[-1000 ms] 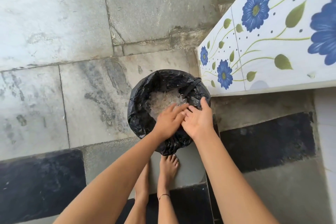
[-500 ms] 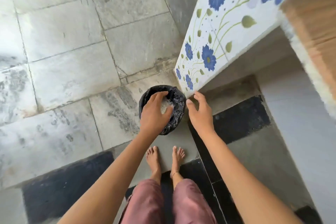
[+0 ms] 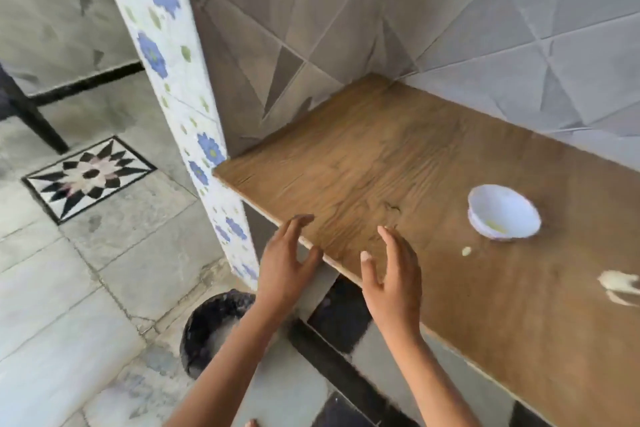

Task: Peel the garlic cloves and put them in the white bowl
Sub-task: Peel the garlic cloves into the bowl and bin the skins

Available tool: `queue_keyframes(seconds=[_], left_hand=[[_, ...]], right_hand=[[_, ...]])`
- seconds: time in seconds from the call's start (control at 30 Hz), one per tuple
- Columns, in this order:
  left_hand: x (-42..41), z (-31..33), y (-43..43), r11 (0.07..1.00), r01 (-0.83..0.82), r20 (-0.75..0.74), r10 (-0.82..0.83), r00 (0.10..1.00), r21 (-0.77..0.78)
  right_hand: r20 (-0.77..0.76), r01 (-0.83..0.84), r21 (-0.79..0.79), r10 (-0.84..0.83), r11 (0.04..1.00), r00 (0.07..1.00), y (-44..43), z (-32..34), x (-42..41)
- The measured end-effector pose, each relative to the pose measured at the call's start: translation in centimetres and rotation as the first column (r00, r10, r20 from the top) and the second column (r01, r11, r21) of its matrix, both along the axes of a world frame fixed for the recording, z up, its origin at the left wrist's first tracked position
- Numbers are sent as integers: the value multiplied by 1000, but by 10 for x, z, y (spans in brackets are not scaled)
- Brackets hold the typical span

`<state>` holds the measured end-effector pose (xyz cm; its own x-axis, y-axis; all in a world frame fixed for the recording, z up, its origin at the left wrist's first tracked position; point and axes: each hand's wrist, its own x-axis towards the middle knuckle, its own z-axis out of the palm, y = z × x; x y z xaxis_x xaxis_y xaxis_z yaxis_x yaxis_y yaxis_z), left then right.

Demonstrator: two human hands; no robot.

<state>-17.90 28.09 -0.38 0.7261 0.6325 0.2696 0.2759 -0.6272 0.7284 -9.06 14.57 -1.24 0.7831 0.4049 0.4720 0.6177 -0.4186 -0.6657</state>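
Observation:
A small white bowl [image 3: 504,217] stands on the wooden counter [image 3: 398,163] at the right, with something pale yellow at its bottom. One loose garlic clove [image 3: 466,251] lies just in front of the bowl. A blurred pale heap of garlic or skins [image 3: 620,286] sits at the right edge. My left hand [image 3: 282,262] hovers at the counter's front edge, fingers spread and empty. My right hand [image 3: 394,279] is raised over the counter's near edge, fingers straight, holding nothing.
A bin lined with a black bag [image 3: 207,329] stands on the stone floor below the counter, partly behind my left arm. A blue-flowered tiled pillar [image 3: 180,87] rises at the counter's left end. Grey wall tiles back the counter. A dark furniture leg [image 3: 31,114] stands far left.
The view has swung up from the bin on the floor to the counter. Both hands have left the bin's rim and risen to the counter's front edge, empty.

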Motion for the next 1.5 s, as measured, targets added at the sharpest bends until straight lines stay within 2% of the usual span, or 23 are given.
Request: queue_keyframes(seconds=[0.17, 0.3, 0.43, 0.57, 0.67, 0.8, 0.83, 0.9, 1.07, 1.2, 1.27, 1.3, 1.4, 1.43, 1.5], left_hand=[[83, 9, -85, 977, 205, -86, -201, 976, 51], [139, 6, -131, 949, 305, -203, -283, 938, 87], [176, 3, -152, 949, 305, -336, -264, 904, 76], [190, 3, -153, 938, 319, -443, -230, 867, 136], [194, 11, -144, 943, 293, -406, -209, 890, 157], [219, 43, -144, 922, 318, -220, -271, 937, 219], [231, 49, -146, 912, 349, -232, -299, 926, 218], [256, 54, -150, 878, 412, -348, -318, 882, 244], [294, 42, -155, 770, 537, -639, -228, 734, 343], [299, 36, -151, 771, 558, -736, -179, 653, 307], [299, 39, -149, 762, 565, -733, -181, 656, 317], [298, 42, -149, 755, 559, -703, -188, 686, 344], [285, 62, -168, 767, 542, -500, -340, 796, 342], [281, 66, -183, 754, 587, -422, -448, 788, 296], [272, 62, -220, 649, 734, -314, -668, 675, 198]], right_hand=[[24, 229, -89, -227, 969, 974, -125, -5, 51], [27, 337, -258, -341, 906, 940, -193, -13, 76], [16, 371, -451, -409, 812, 913, -230, -21, 88], [17, 391, -527, -451, 754, 892, -239, -31, 92], [-1, 359, -586, -443, 727, 896, -236, -29, 93], [1, 386, -592, -479, 707, 878, -234, -31, 93], [-7, 373, -605, -474, 703, 881, -233, -32, 93], [-48, 333, -625, -460, 706, 886, -234, -33, 92], [-60, 365, -612, -501, 702, 863, -234, -35, 90], [-68, 329, -646, -481, 689, 874, -233, -28, 91], [-68, 328, -638, -475, 697, 878, -231, -27, 91], [-69, 335, -610, -469, 718, 880, -232, -27, 89], [-109, 397, -514, -517, 761, 849, -243, -24, 88], [-106, 435, -497, -550, 751, 828, -250, -21, 89], [-90, 497, -498, -612, 711, 786, -266, -20, 91]])
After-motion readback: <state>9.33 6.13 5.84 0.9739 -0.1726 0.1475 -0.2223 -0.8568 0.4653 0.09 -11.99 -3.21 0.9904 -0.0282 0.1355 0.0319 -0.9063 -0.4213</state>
